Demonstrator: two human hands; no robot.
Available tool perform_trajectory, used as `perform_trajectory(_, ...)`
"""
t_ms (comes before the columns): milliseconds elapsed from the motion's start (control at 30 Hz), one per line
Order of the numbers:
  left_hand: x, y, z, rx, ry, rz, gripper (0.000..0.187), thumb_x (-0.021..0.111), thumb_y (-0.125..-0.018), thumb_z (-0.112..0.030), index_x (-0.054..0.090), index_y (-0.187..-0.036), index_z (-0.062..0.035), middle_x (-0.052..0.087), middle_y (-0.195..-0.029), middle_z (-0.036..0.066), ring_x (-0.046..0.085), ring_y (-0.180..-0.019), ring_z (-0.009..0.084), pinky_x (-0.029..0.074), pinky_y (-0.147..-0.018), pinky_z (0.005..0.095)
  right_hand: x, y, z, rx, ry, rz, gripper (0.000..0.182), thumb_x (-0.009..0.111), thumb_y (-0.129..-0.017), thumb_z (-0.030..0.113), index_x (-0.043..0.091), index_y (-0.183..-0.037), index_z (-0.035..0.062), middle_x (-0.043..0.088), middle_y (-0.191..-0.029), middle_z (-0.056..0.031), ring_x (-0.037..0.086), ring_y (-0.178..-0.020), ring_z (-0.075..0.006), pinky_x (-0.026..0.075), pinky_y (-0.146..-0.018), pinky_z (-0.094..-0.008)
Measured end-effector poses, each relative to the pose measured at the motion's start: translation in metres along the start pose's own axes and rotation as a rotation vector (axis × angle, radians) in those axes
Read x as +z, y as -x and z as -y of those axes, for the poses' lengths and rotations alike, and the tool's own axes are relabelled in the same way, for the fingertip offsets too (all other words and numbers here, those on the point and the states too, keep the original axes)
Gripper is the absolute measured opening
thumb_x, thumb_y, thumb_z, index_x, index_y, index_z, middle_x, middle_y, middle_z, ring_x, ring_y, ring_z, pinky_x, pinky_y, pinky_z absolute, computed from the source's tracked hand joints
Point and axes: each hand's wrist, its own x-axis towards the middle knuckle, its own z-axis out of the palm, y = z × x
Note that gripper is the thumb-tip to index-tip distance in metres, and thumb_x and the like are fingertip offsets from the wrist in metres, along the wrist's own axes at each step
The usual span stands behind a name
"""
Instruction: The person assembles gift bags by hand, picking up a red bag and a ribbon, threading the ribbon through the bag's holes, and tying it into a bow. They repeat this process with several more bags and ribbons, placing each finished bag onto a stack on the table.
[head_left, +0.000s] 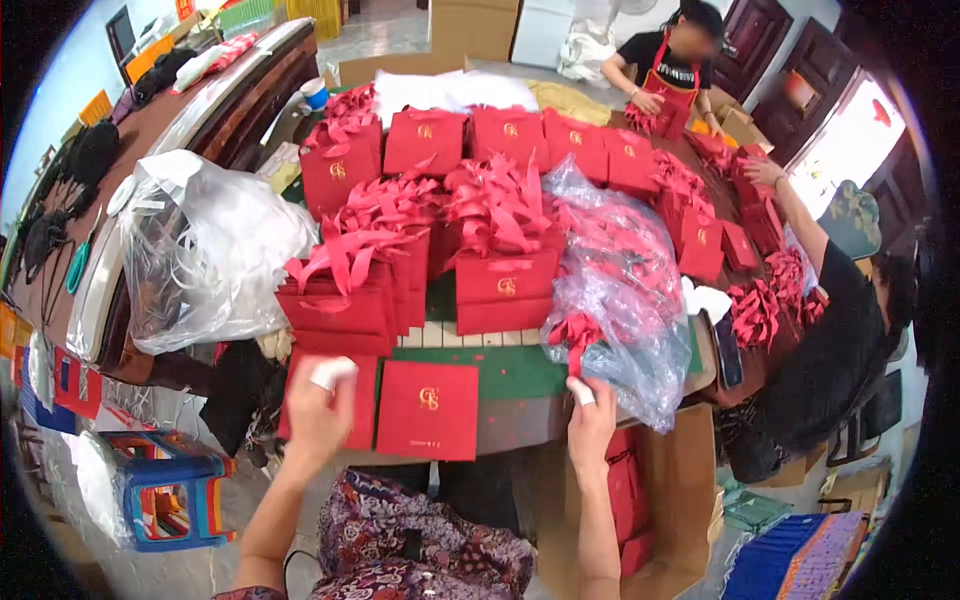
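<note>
My right hand (pixel 592 415), with white wrapping on a finger, pinches a red ribbon (pixel 577 345) at the near edge of a clear plastic bag (pixel 640 300) full of red ribbons. My left hand (pixel 322 405), slightly blurred and also wrapped in white on a finger, is closed above a flat red paper bag (pixel 362 415); anything between its fingers is hidden. Just right of it, a flat red gift bag (pixel 428 410) with a gold emblem lies at the table's near edge. Beyond, red gift bags (pixel 506 290) with ribbon handles stand in packed rows.
A clear bag of white material (pixel 205 250) sits at left. Below my right arm stands an open cardboard box (pixel 685 500) holding red bags. Stacked stools (pixel 165 490) stand lower left. A co-worker (pixel 680 70) handles red items at the back; another person's arm (pixel 800 215) reaches in from the right.
</note>
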Motion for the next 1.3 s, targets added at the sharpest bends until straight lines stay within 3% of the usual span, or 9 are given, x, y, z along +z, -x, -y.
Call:
perform_trajectory(67,0.014,0.003,-0.011,0.075,0.060,0.198,0.020,0.070,-0.080,0.003,0.066,-0.098,-0.0064,0.065,-0.090,0.014,0.063,-0.085,0.0336,0.051,-0.074,0.0399,0.000,-0.004,-0.007,-0.004,0.004,0.095,0.027,0.061,-0.084,-0.001,0.071,-0.108,0.0067,0.063,-0.105,-0.0130,0.058,-0.099,-0.0354,0.049,-0.087,-0.0434)
perform_trajectory(133,0.033,0.008,-0.015,0.071,0.079,0.361,0.026,0.070,-0.082,-0.004,0.066,-0.108,-0.0055,0.065,-0.096,0.017,0.062,-0.091,0.0366,0.050,-0.082,0.0430,0.002,-0.004,-0.013,-0.054,0.002,0.049,0.019,0.066,-0.085,0.004,0.072,-0.103,0.0082,0.063,-0.098,-0.0127,0.057,-0.092,-0.0337,0.049,-0.081,-0.0438)
perform_trajectory(233,0.056,0.004,-0.020,0.113,0.010,0.499,0.043,0.070,-0.083,-0.012,0.059,-0.122,-0.0002,0.062,-0.114,0.021,0.059,-0.102,0.0386,0.048,-0.090,0.0471,-0.001,-0.003,-0.009,-0.072,0.026,0.027,0.015,0.068,-0.085,0.006,0.072,-0.100,0.0077,0.061,-0.097,-0.0125,0.057,-0.090,-0.0338,0.048,-0.079,-0.0439)
perform_trajectory(333,0.077,0.005,-0.021,0.136,-0.128,0.510,0.044,0.069,-0.084,-0.017,0.060,-0.121,0.0050,0.060,-0.122,0.017,0.054,-0.115,0.0344,0.045,-0.096,0.0456,-0.003,0.004,0.003,-0.080,0.012,0.008,0.018,0.072,-0.081,0.005,0.072,-0.099,0.0084,0.060,-0.100,-0.0113,0.058,-0.095,-0.0330,0.048,-0.083,-0.0423)
perform_trajectory(467,0.093,0.006,-0.019,0.144,-0.275,0.589,0.056,0.073,-0.082,-0.024,0.057,-0.127,0.0038,0.059,-0.112,0.018,0.055,-0.107,0.0346,0.043,-0.093,0.0450,-0.009,0.009,0.024,-0.225,-0.057,-0.012,0.022,0.072,-0.080,0.005,0.071,-0.101,0.0098,0.062,-0.106,-0.0101,0.059,-0.101,-0.0327,0.048,-0.087,-0.0449)
perform_trajectory(667,0.096,0.006,-0.021,0.190,-0.289,0.556,0.051,0.079,-0.075,-0.029,0.066,-0.115,-0.0001,0.059,-0.106,0.015,0.053,-0.102,0.0321,0.041,-0.089,0.0443,-0.006,0.019,0.062,-0.319,-0.159,0.150,0.033,0.071,-0.080,0.009,0.070,-0.112,0.0146,0.062,-0.103,-0.0038,0.060,-0.098,-0.0256,0.044,-0.091,-0.0425)
perform_trajectory(833,0.089,-0.004,-0.034,0.126,-0.102,0.589,0.045,0.083,-0.069,-0.026,0.068,-0.107,-0.0069,0.063,-0.097,0.012,0.055,-0.096,0.0324,0.041,-0.087,0.0430,0.020,0.010,0.087,-0.219,-0.262,0.139,0.024,0.072,-0.084,0.015,0.070,-0.107,0.0113,0.064,-0.092,-0.0060,0.063,-0.087,-0.0256,0.046,-0.081,-0.0401)
perform_trajectory(1033,0.085,-0.005,-0.031,0.049,0.113,0.664,0.038,0.078,-0.074,-0.021,0.070,-0.109,-0.0085,0.065,-0.089,0.014,0.058,-0.091,0.0312,0.040,-0.087,0.0413,0.032,0.000,0.103,-0.096,-0.285,0.102,0.015,0.071,-0.084,0.015,0.070,-0.098,0.0094,0.064,-0.088,-0.0086,0.063,-0.083,-0.0284,0.046,-0.073,-0.0408)
perform_trajectory(1300,0.084,-0.008,-0.032,-0.172,0.422,0.778,0.032,0.068,-0.081,-0.011,0.069,-0.112,-0.0021,0.071,-0.105,0.020,0.068,-0.101,0.0360,0.052,-0.089,0.0396,0.025,0.009,0.098,0.048,-0.355,0.168,0.013,0.071,-0.088,0.016,0.070,-0.099,0.0092,0.069,-0.093,-0.0115,0.065,-0.085,-0.0332,0.050,-0.074,-0.0417)
